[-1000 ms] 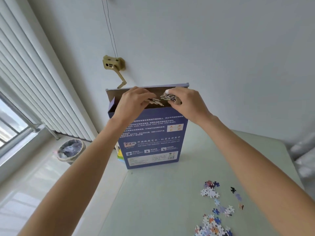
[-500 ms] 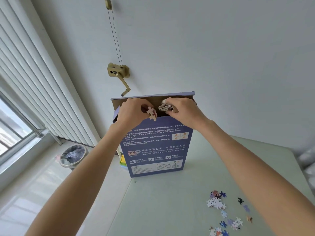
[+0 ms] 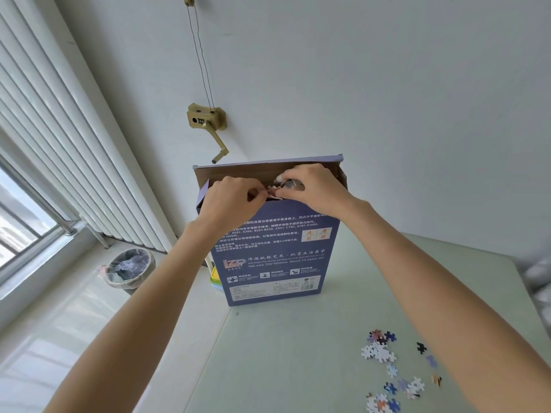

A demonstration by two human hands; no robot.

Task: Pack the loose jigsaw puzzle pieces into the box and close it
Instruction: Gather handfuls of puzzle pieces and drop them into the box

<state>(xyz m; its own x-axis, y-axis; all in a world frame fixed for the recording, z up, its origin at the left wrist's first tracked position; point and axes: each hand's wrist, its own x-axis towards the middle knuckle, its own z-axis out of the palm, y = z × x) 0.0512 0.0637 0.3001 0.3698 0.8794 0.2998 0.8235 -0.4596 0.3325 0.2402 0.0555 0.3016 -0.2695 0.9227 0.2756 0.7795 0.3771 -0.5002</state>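
Note:
A tall purple puzzle box (image 3: 277,257) stands upright on the pale green table (image 3: 298,353), its top flap open and brown inside. Both hands are at the open top. My left hand (image 3: 229,201) pinches a pinkish puzzle piece (image 3: 272,192) at the opening's front edge. My right hand (image 3: 313,186) grips a small bunch of puzzle pieces (image 3: 290,183) just over the opening. Several loose puzzle pieces (image 3: 387,371) lie scattered on the table at the lower right.
A brass wall crank (image 3: 205,120) with cords hangs on the wall behind the box. A lined waste bin (image 3: 129,268) stands on the floor at the left, below white blinds (image 3: 53,144). Small coloured items (image 3: 215,280) sit just left of the box's base.
Both hands have sunk lower into the box's opening. The piece in my left hand has gone from hanging over the front edge to lying at the rim, close to my right hand's bunch.

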